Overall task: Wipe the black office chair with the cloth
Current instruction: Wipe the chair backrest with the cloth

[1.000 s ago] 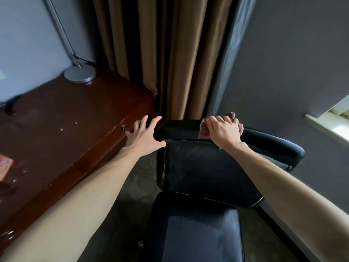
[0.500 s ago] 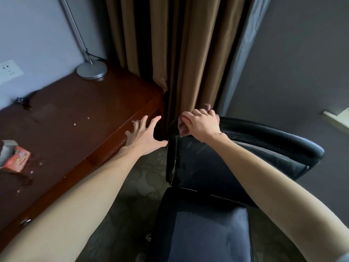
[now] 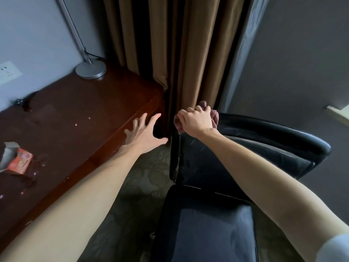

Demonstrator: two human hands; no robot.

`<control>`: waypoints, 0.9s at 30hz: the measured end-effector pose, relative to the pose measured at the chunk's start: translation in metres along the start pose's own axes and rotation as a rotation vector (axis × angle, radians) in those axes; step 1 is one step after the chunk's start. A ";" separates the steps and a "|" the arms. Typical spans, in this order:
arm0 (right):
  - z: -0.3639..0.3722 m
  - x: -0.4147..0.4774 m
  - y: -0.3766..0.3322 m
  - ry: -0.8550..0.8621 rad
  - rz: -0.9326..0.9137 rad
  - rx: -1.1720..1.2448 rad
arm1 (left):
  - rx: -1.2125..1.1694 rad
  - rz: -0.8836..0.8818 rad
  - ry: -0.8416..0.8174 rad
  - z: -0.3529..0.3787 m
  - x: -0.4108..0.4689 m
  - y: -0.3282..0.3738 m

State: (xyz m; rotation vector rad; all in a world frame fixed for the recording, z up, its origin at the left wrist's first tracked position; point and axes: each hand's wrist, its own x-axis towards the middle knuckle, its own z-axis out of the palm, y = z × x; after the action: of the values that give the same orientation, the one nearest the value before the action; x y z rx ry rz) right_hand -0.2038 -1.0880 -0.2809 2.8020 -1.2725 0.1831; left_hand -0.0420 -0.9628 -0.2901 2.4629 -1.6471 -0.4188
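Most of the cloth [image 3: 214,118] is hidden under the right hand [image 3: 196,121], which is squeezed around it at the top left corner of the black office chair [image 3: 236,157] (middle of the frame). The left hand [image 3: 144,134] is spread wide, empty, beside the desk [image 3: 66,120] edge. The chair back looks shiny and scuffed

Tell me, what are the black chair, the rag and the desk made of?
The black chair looks like leather or fake leather: smooth, slightly shiny, with pale scuffs. The rag in the right hand seems soft woven cloth, since it bunches up. The desk looks like dark varnished wood, glossy and reddish brown.
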 end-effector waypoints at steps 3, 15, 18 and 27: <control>0.000 0.000 0.010 0.003 -0.051 0.001 | 0.001 0.004 -0.006 0.001 0.000 -0.001; -0.009 -0.100 0.184 0.169 0.360 0.073 | 0.038 0.231 0.032 0.010 0.028 0.122; -0.009 -0.135 0.226 0.196 0.507 0.093 | 0.058 0.312 0.048 0.012 0.040 0.163; -0.006 -0.116 0.207 0.202 0.611 0.089 | 0.190 0.258 -0.006 0.027 0.062 0.183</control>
State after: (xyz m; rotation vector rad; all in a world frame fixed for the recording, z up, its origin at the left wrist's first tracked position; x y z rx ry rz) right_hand -0.4353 -1.1371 -0.2894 2.2849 -2.0529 0.5406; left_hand -0.1887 -1.0896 -0.2744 2.3266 -2.0603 -0.2450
